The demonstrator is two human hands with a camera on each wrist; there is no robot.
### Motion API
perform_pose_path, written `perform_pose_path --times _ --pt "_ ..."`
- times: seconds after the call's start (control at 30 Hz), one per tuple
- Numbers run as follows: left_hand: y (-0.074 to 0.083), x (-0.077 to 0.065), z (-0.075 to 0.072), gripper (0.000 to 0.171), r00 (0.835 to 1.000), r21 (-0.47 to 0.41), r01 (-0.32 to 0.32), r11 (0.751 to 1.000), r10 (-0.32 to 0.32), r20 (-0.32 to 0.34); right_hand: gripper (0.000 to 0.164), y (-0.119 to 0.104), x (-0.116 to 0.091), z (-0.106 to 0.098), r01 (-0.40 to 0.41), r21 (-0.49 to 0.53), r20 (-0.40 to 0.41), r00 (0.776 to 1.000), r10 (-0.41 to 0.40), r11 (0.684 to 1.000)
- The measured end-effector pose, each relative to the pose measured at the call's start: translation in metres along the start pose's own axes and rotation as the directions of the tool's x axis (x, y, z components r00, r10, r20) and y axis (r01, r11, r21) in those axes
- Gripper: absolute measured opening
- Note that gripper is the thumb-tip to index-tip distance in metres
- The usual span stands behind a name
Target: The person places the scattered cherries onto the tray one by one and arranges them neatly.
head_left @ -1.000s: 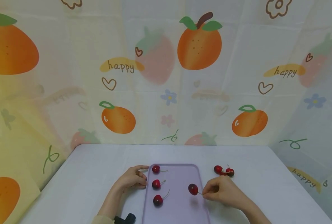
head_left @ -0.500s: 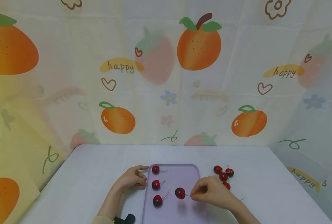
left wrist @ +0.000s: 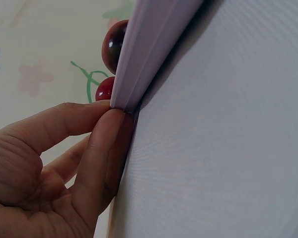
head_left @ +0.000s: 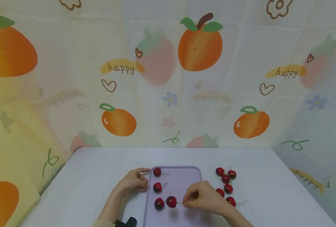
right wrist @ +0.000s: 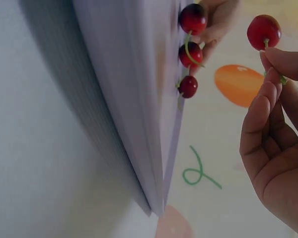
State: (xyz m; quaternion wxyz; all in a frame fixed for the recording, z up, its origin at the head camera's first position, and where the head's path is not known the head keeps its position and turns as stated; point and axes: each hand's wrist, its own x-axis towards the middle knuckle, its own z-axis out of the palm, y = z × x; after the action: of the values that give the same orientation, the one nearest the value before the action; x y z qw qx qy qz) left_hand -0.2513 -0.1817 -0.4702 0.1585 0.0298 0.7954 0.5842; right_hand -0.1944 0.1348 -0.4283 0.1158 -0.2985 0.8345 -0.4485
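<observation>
My right hand (head_left: 203, 198) pinches a dark red cherry (head_left: 171, 202) by its stem, holding it above the purple tray (head_left: 182, 176). In the right wrist view, this cherry (right wrist: 264, 32) hangs out from the tips of thumb and finger. Three cherries lie in a column along the tray's left side: a back one (head_left: 157, 171), a middle one (head_left: 158, 187) and a front one (head_left: 159, 203). The held cherry is close beside the front one. On the tray's left edge, near the back corner, my left hand (head_left: 134, 181) grips the rim with bent fingers (left wrist: 64, 124).
Right of the tray, several loose cherries (head_left: 226, 179) lie on the white table (head_left: 258, 176), partly behind the right hand. A black object (head_left: 126, 222) sits by the left wrist. A fruit-printed cloth (head_left: 153, 126) hangs behind the table.
My right hand has carried the cherry leftward across the tray and slightly toward the front, uncovering more loose cherries on the right. The left hand stays in place.
</observation>
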Motion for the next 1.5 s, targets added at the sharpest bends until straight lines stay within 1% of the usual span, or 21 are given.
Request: perform_pose_path --times 0.1,0.37,0.53,0.7,0.83,0.97,1.13,1.33,1.5 --pt "0.0 0.0 0.0 0.074 1.0 -0.009 -0.006 1.0 0.006 0.001 0.004 -0.002 0.002 0.005 -0.016 0.012 0.016 1.0 0.015 1.0" --pt "0.001 0.0 0.001 0.073 1.0 0.006 0.001 1.0 -0.001 -0.002 0.003 0.0 0.006 0.018 0.0 0.015 0.036 0.999 -0.001 1.0" --pt "0.0 0.001 0.001 0.073 1.0 0.017 0.011 1.0 -0.01 -0.014 0.002 0.001 0.01 0.024 0.037 -0.025 0.034 0.999 -0.036 0.999" --pt "-0.002 0.001 0.001 0.073 1.0 0.022 0.013 1.0 -0.013 -0.016 0.007 0.003 0.014 0.032 0.089 -0.072 0.039 0.995 -0.087 0.993" --pt "-0.002 0.001 0.001 0.074 1.0 0.029 0.018 0.999 -0.017 -0.019 0.008 0.006 0.016 0.037 0.105 -0.092 0.034 0.994 -0.102 0.99" --pt "-0.001 0.001 0.001 0.073 1.0 0.032 0.018 0.999 -0.017 -0.023 0.01 0.011 0.018 0.043 0.104 -0.101 0.04 0.994 -0.101 0.989" --pt "0.0 -0.001 0.0 0.074 1.0 0.013 0.007 1.0 -0.007 -0.01 0.011 0.013 0.019 0.05 0.097 -0.089 0.053 0.994 -0.093 0.991" --pt "0.001 -0.001 0.0 0.075 1.0 0.006 0.008 1.0 -0.008 -0.006 0.009 0.01 0.018 0.053 0.111 -0.093 0.078 0.991 -0.104 0.989" --pt "0.001 -0.001 0.001 0.074 1.0 0.017 0.02 1.0 -0.019 -0.016 0.006 0.013 0.018 0.053 0.08 -0.039 0.099 0.992 -0.075 0.996"
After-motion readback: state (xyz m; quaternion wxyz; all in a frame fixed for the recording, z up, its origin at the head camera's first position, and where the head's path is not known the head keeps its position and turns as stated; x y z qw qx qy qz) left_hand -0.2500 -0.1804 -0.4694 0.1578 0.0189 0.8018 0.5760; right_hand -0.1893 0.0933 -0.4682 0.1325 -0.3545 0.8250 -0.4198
